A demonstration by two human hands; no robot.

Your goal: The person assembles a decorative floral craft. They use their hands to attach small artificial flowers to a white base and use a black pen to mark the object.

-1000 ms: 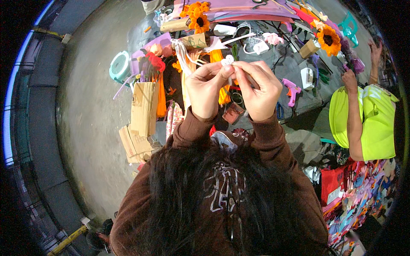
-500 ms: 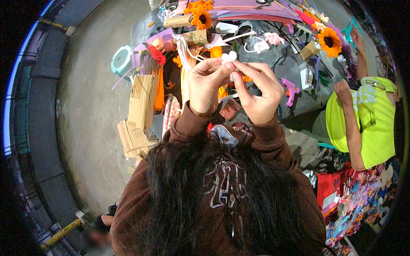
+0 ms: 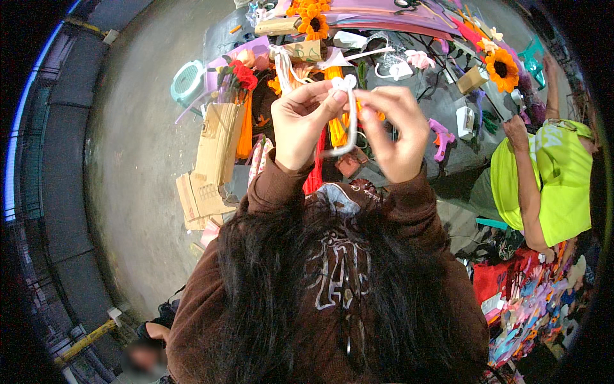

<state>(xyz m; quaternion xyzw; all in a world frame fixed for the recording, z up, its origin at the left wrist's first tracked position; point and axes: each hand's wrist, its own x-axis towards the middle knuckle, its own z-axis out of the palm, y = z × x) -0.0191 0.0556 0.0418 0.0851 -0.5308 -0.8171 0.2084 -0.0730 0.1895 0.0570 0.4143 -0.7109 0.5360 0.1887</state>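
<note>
My left hand [image 3: 300, 125] pinches a white fuzzy stem bent into small loops [image 3: 343, 84] between thumb and fingertips. A long white tail [image 3: 352, 128] hangs from it, curving toward the lower left. My right hand [image 3: 400, 134] is beside it, fingers bent and blurred by motion; whether they grip the stem is unclear. Under my hands lie orange stems [image 3: 245, 137], a red flower [image 3: 245, 77] and white strands [image 3: 286, 64]. A pink glue gun [image 3: 441, 136] lies to my right on the dark table [image 3: 460, 160].
Cardboard pieces [image 3: 214, 141] and a teal basket [image 3: 187, 83] are at the left. Sunflowers [image 3: 502, 70], wooden blocks [image 3: 473, 78] and colored sheets [image 3: 390, 19] crowd the table. A person in a yellow-green top [image 3: 553, 179] works at the right beside a colorful pile [image 3: 531, 307].
The white stem's long tail has swung down into view below the loops. My left hand has shifted slightly left; my right fingers have moved apart from their earlier pinch and are blurred.
</note>
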